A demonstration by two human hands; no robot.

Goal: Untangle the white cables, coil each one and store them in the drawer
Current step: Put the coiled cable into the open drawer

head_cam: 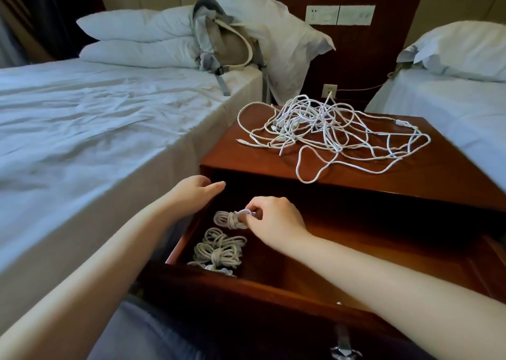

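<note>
A tangle of white cables point(328, 129) lies on top of the wooden nightstand point(427, 173). Its drawer point(301, 291) is pulled open below. My right hand point(273, 220) pinches a coiled white cable point(228, 220) at the drawer's back left. Nearer the front lie two more coiled cables point(219, 251), and the end of a further one shows at the front edge. Over the drawer's left rim, my left hand point(195, 191) hovers with fingers extended and holds nothing.
A bed with white sheets point(95, 129) runs along the left, with pillows and a grey backpack point(221, 42) at its head. A second bed point(451, 105) stands at the right. A thin cord runs from a wall socket point(330, 90) behind the nightstand.
</note>
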